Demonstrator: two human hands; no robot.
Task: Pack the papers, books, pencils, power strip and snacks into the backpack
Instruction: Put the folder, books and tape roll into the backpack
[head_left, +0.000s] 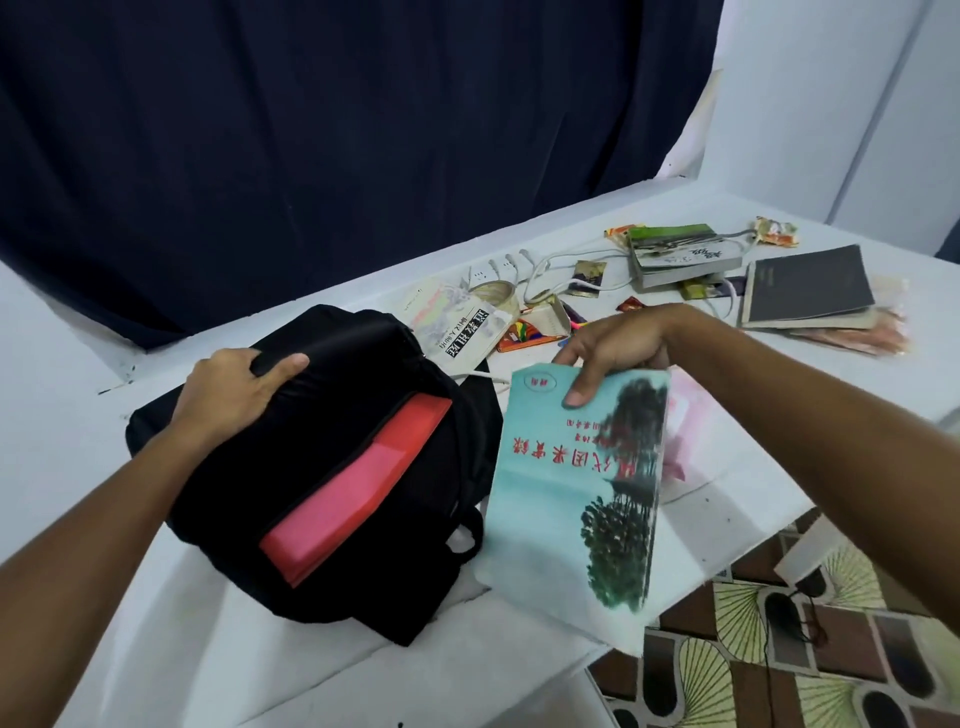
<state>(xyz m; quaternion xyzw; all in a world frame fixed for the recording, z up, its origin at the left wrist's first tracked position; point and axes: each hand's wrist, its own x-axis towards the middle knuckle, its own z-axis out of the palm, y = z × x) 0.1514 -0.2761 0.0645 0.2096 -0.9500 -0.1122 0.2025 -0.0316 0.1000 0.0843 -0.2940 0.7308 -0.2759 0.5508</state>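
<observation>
Fingers of the right hand (618, 348) pinch the far short edge of a thin teal paperback (576, 483), thumb pressed on its glossy cover; its long axis runs toward the person, hanging over the white table (727, 499) edge. Left hand (234, 395) curls over the top of the soft black backpack (322, 415), where red books (358, 488) protrude from the open zip.
</observation>
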